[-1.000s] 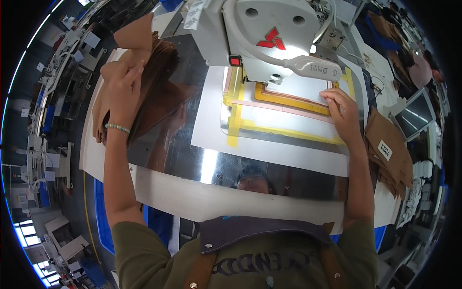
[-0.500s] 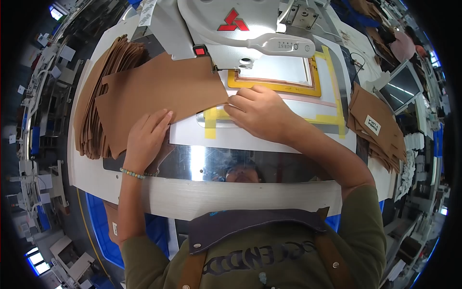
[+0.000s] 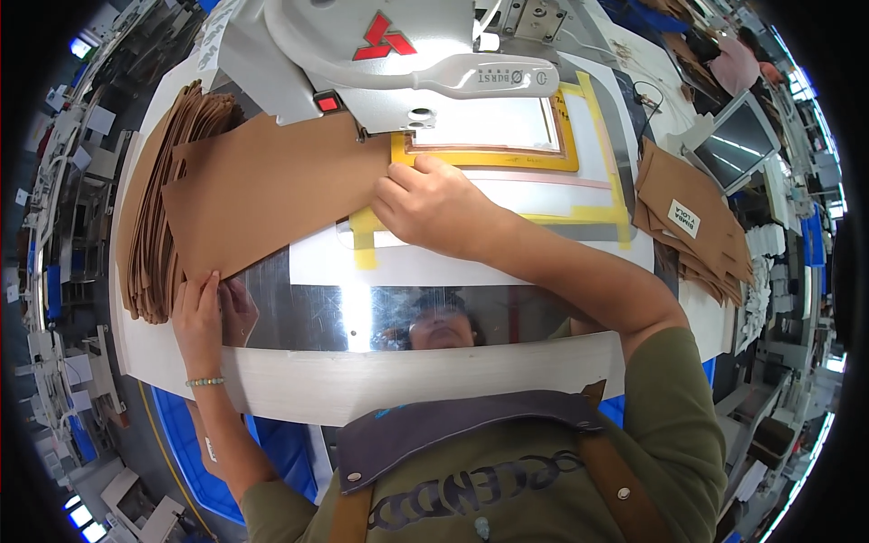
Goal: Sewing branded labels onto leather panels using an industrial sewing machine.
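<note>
A flat brown panel (image 3: 281, 190), like leather or fabric, is stretched between my hands in front of the sewing machine (image 3: 317, 54). My right hand (image 3: 430, 206) pinches its right edge, next to the yellow-framed template (image 3: 507, 161). At the panel's lower left corner, the fingertips of my left hand (image 3: 196, 317) are closed on its edge, just above the shiny metal plate (image 3: 308, 317). A thick stack of brown panels (image 3: 145, 226) stands close to the left, partly behind the held panel. The thumb side of my right hand is partly hidden.
Brown pieces with a white label (image 3: 697, 217) lie in a pile at the right, near a tilted screen (image 3: 735, 140). Yellow tape (image 3: 365, 244) marks the white sheet under the template. A blue bin (image 3: 281, 443) sits below the table's front edge.
My left hand has slid left and down along the panel to its lower left corner. My right hand still holds the right edge. The whole view has shifted slightly.
</note>
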`<control>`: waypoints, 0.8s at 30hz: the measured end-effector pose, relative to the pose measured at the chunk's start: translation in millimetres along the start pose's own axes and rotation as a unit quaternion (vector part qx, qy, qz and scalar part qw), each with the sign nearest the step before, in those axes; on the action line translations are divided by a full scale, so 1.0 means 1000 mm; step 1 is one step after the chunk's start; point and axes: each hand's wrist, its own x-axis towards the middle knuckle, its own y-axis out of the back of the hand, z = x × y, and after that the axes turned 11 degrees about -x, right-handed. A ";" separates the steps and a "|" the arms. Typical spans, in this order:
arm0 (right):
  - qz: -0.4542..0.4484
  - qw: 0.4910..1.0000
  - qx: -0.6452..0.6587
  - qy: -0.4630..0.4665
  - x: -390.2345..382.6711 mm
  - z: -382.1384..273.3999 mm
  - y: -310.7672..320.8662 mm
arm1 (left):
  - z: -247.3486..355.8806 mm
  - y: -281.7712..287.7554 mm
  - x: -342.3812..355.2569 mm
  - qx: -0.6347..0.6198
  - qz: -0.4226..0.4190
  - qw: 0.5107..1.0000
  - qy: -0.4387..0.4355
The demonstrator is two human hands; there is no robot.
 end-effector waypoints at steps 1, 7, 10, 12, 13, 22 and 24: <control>0.004 1.000 -0.005 -0.005 -0.002 0.002 0.002 | -0.001 -0.003 0.006 -0.003 0.005 1.000 0.000; -0.029 0.999 -0.017 -0.016 -0.035 0.033 0.024 | 0.013 -0.024 0.057 -0.044 0.001 0.996 -0.076; -0.051 0.998 -0.027 -0.013 -0.062 0.057 0.039 | 0.028 -0.037 0.088 -0.080 -0.010 0.989 -0.126; -0.078 0.997 -0.025 -0.012 -0.084 0.071 0.051 | 0.041 -0.048 0.110 -0.100 -0.016 0.981 -0.166; -0.106 0.994 -0.034 -0.016 -0.095 0.077 0.057 | 0.047 -0.054 0.122 -0.124 -0.011 0.974 -0.191; -0.186 0.966 -0.155 -0.095 -0.168 0.121 0.066 | 0.108 -0.086 0.190 -0.100 -0.005 0.944 -0.316; -0.181 0.965 -0.157 -0.111 -0.176 0.120 0.064 | 0.111 -0.082 0.189 -0.105 -0.011 0.940 -0.324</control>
